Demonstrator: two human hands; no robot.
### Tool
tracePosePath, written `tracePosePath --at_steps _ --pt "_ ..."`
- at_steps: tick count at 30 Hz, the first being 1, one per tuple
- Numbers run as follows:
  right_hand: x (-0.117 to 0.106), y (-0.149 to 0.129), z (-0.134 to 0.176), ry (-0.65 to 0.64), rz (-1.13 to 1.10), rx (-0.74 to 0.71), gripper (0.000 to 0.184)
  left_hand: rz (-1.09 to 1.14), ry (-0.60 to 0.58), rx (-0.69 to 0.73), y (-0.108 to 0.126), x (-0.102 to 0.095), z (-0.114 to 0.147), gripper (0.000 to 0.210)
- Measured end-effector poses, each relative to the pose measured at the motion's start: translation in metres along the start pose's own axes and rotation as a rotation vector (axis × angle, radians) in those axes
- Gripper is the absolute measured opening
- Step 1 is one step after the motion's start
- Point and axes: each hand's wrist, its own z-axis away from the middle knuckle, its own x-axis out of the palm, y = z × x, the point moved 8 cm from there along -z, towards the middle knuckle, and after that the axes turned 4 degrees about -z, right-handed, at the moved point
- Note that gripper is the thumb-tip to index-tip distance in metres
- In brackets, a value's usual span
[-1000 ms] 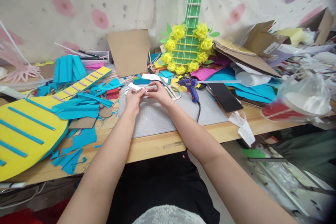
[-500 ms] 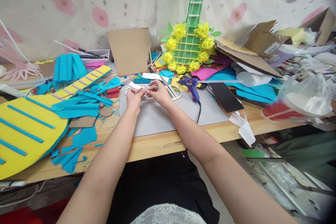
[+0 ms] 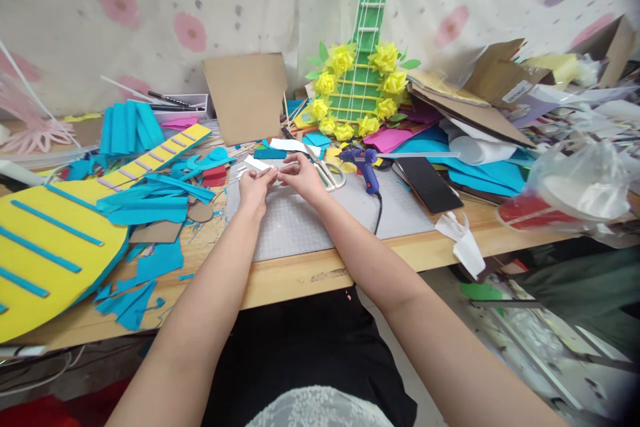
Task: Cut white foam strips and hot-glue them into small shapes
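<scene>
Over the grey cutting mat (image 3: 295,233), my left hand (image 3: 254,191) and my right hand (image 3: 303,177) meet at the fingertips, both closed in a pinch. Whatever sits between them is tiny, perhaps whitish, and mostly hidden by the fingers. Just beyond my left fingers shows a short white paper strip (image 3: 257,163); whether they touch it I cannot tell. Scissors (image 3: 332,176) with pale handles lie right beside my right hand. Further right rests a blue hot glue gun (image 3: 367,169) with a clear glue stick in its back. Behind my hands is another white strip (image 3: 289,145).
A yellow guitar-shaped craft (image 3: 55,240) and blue paper scraps (image 3: 150,203) cover the left. At the back stand a cardboard sheet (image 3: 245,97) and a green guitar neck (image 3: 367,60) ringed with yellow paper flowers. A phone (image 3: 429,185) and a bagged red-and-white cup (image 3: 545,203) are rightward.
Nearly nothing differs. The whole view has shifted very slightly, and both hands keep the same pinch in the same place over the mat.
</scene>
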Motion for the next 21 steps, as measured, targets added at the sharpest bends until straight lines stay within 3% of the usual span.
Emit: tracePosePath --at_steps 9,14,21 --pt "-0.0065 -0.0004 -0.0017 0.066 -0.05 0.015 0.033 -0.043 -0.075 -0.01 0.0009 0.0051 0.0003 0.038" --pt "-0.0079 0.0015 -0.0009 0.074 -0.053 0.046 0.033 -0.075 0.019 0.041 0.0051 -0.0023 0.0004 0.038" --pt "-0.0083 0.0022 0.0004 0.07 -0.041 0.07 0.032 -0.143 -0.007 0.079 0.0077 0.0007 0.0022 0.033"
